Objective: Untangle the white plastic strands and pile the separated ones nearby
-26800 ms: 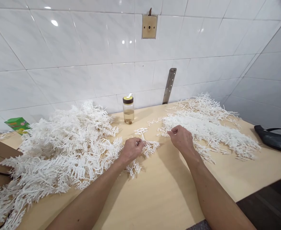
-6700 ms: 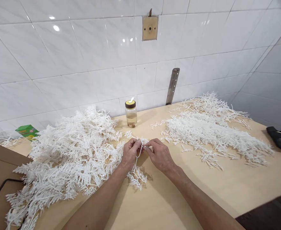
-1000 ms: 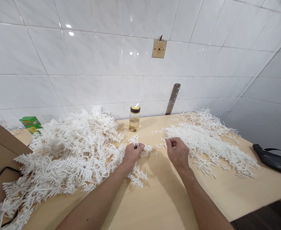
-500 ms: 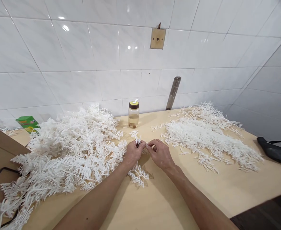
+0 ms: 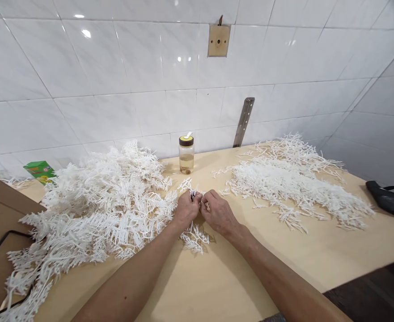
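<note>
Thin white branched sprig (image 5: 185, 183) mostly hidden by bare L hand (image 5: 187, 208); whatever's at fingertips of bare R hand (image 5: 218, 212) too small/covered to tell. 2nd white branched piece (image 5: 195, 241) partly hidden behind L wrist. Green printed carton (image 5: 38, 169) part-hidden behind big tangled white pile (image 5: 109, 201), print unreadable. Pile cut by bottom edge, brown cardboard box (image 5: 5, 210) by L edge, shiny black bag (image 5: 393, 201) by R edge. Brown bits (image 5: 185, 170) in clear yellow-&-black-lidded jar (image 5: 186, 159) too small to ID.

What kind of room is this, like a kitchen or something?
Hard to be sure, but it looks like a makeshift indoor workspace: a wood-coloured table against a white tiled wall, spread with heaps of white branching pieces.
</note>
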A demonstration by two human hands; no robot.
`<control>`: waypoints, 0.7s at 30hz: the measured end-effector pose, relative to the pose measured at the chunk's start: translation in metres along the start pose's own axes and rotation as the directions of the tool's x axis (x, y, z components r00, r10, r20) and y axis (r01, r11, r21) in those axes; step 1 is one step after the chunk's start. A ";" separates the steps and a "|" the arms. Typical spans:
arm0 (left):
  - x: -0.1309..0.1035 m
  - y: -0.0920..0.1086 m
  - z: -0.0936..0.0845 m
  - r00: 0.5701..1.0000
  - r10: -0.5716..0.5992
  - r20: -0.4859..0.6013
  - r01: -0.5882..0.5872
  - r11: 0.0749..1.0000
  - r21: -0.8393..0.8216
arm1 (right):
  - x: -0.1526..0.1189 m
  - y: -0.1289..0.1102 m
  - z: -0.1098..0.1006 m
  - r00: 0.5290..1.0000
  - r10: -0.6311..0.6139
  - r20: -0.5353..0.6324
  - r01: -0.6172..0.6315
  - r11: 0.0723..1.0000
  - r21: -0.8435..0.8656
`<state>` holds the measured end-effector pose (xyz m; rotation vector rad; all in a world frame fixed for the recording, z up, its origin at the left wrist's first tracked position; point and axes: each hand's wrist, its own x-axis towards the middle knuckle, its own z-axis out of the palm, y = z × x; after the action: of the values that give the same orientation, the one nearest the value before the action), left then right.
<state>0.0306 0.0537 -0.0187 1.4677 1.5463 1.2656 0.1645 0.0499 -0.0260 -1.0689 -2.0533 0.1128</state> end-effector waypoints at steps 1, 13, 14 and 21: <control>0.000 0.000 0.000 1.000 -0.002 -0.006 0.002 1.000 0.001 | 0.000 -0.001 0.001 1.000 -0.005 -0.006 0.005 1.000 -0.008; -0.002 0.001 0.002 0.994 -0.037 0.101 0.064 0.957 -0.284 | 0.006 0.010 -0.003 0.902 0.429 0.042 -0.417 0.845 0.333; -0.001 0.002 0.002 0.994 -0.038 0.102 0.068 0.947 -0.315 | 0.007 0.011 -0.004 0.902 0.426 0.071 -0.422 0.833 0.359; 0.000 -0.005 0.001 0.998 -0.029 0.061 0.046 0.955 -0.294 | 0.008 0.003 -0.012 0.885 0.398 0.239 -0.464 0.791 0.399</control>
<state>0.0301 0.0545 -0.0240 1.2648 1.2778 1.3551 0.1725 0.0545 -0.0143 -1.2346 -1.7351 0.8813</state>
